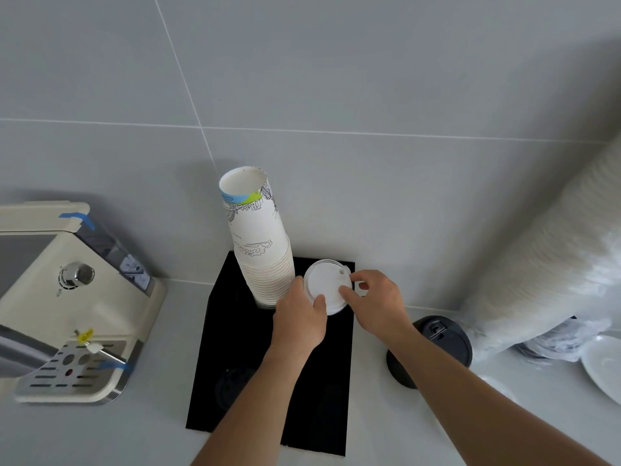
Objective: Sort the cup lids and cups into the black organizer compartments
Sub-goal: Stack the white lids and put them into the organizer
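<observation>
A black organizer (221, 334) stands on the counter against the wall. A tall stack of printed paper cups (260, 237) rises from its back-left compartment. Over the back-right compartment sits a white lid (326, 280), the top of a stack of white lids. My left hand (299, 317) grips the lid's near-left edge, thumb on top. My right hand (376, 301) pinches its right edge with fingertips. Several black lids (232, 386) lie in the front-left compartment, partly hidden by my left forearm.
A cream coffee machine (67, 304) with a metal drip tray stands at the left. A stack of black lids (437, 348) sits right of the organizer. A long plastic-wrapped sleeve of white lids (544, 264) leans at the right, above a white plate (605, 368).
</observation>
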`<action>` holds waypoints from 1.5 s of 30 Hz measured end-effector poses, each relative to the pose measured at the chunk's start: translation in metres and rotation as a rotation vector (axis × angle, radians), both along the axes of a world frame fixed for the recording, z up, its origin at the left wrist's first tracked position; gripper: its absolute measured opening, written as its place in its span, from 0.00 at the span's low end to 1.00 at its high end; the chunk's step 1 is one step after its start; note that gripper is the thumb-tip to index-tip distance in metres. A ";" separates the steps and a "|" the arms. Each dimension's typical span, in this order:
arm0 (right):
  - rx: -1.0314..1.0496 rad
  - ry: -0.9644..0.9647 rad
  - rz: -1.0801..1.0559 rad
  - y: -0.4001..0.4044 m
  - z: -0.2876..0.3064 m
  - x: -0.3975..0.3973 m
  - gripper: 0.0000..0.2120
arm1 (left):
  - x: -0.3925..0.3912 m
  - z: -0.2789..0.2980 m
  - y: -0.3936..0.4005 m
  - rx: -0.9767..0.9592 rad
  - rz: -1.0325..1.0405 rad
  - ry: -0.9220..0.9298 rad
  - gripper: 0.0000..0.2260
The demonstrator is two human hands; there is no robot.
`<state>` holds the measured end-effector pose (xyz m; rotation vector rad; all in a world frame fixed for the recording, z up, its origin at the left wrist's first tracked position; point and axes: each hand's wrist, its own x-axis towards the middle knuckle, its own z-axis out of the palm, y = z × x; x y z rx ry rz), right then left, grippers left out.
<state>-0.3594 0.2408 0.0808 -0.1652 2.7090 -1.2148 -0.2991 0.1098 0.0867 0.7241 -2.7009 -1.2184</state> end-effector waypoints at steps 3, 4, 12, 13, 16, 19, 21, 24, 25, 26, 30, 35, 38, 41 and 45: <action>-0.002 -0.011 -0.017 -0.002 0.000 -0.002 0.14 | 0.000 0.000 0.002 0.053 -0.025 -0.055 0.18; 0.001 -0.012 -0.016 -0.004 0.000 -0.003 0.14 | 0.001 0.000 0.001 0.039 -0.034 -0.054 0.18; 0.020 -0.017 0.003 -0.003 -0.003 0.001 0.19 | 0.008 -0.002 0.005 -0.174 -0.176 -0.056 0.23; 0.019 -0.018 0.004 -0.004 -0.003 0.002 0.19 | 0.008 -0.002 0.005 -0.178 -0.176 -0.062 0.24; 0.062 -0.007 0.042 -0.007 -0.003 0.004 0.18 | 0.008 -0.002 0.003 -0.192 -0.178 -0.095 0.23; 0.103 -0.024 0.067 -0.009 -0.001 0.005 0.19 | 0.009 -0.002 0.001 -0.177 -0.192 -0.129 0.23; 0.120 -0.040 0.083 -0.009 0.002 0.005 0.19 | 0.008 0.000 0.001 -0.167 -0.197 -0.145 0.24; 0.151 -0.087 0.100 -0.008 0.007 0.005 0.21 | 0.007 0.003 0.001 -0.136 -0.205 -0.187 0.24; 0.160 -0.109 0.106 -0.007 0.010 0.005 0.21 | 0.006 0.005 0.000 -0.124 -0.211 -0.198 0.24; 0.162 -0.135 0.110 -0.006 0.013 0.005 0.21 | 0.006 0.008 -0.001 -0.115 -0.211 -0.204 0.22; 0.062 -0.227 0.062 0.001 0.030 0.014 0.23 | 0.014 0.018 -0.008 -0.027 -0.193 -0.190 0.13; -0.093 -0.283 -0.017 0.017 0.045 0.030 0.27 | 0.037 0.035 -0.015 0.221 -0.125 -0.090 0.08; -0.239 -0.324 -0.108 0.027 0.055 0.042 0.22 | 0.057 0.046 -0.023 0.404 -0.071 -0.035 0.06; -0.414 -0.374 -0.134 0.037 0.069 0.060 0.07 | 0.084 0.054 -0.032 0.700 0.019 0.027 0.02; -0.607 -0.410 -0.105 0.052 0.087 0.094 0.05 | 0.128 0.064 -0.037 0.891 0.100 0.066 0.10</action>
